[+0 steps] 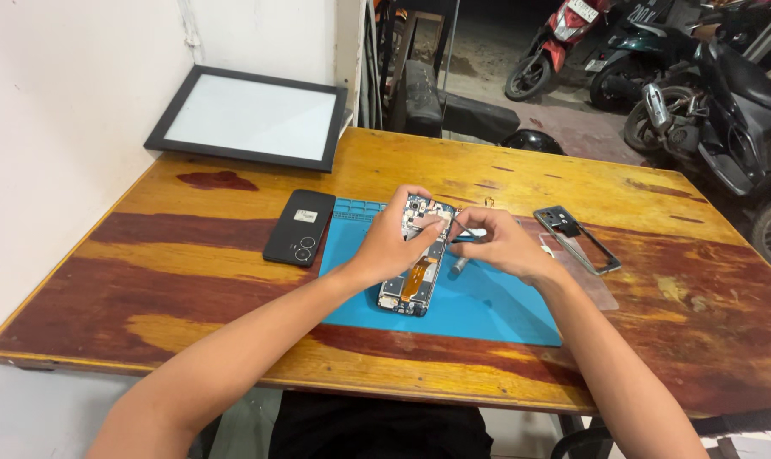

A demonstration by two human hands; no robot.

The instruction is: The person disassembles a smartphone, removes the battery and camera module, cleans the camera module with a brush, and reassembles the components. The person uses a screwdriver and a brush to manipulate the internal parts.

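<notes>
Opened phone [412, 280]: back removed, circuit boards and an orange flex cable exposed. It lies lengthwise, near to far, on the blue work mat [487, 310], about mid-table, directly under and between both hands.

Left hand [394, 242]: comes in from the near left and rests on the far left part of the opened phone, fingers curled over its upper edge and touching it, steadying the body.

Right hand [508, 246]: comes in from the near right, just right of the phone's far end. Fingers pinched together on a slim metal tool [460, 263], whose tip points toward the phone's upper section; whether the tip touches the board cannot be told. The two hands sit close together, almost meeting over the far end of the phone.

Black back cover [299, 227]: camera rings visible, lying flat just left of the mat, near the left hand but apart from it.

Phone frame [577, 240]: dark, hollow rectangular piece, right of the mat on the table, near the right hand, not touched.

Wooden table [190, 280]: varnished, streaked red and yellow.

Framed white panel [249, 117]: black border, at the far left corner against the wall.

Parked motorbikes [708, 93]: beyond the table's far right side.
</notes>
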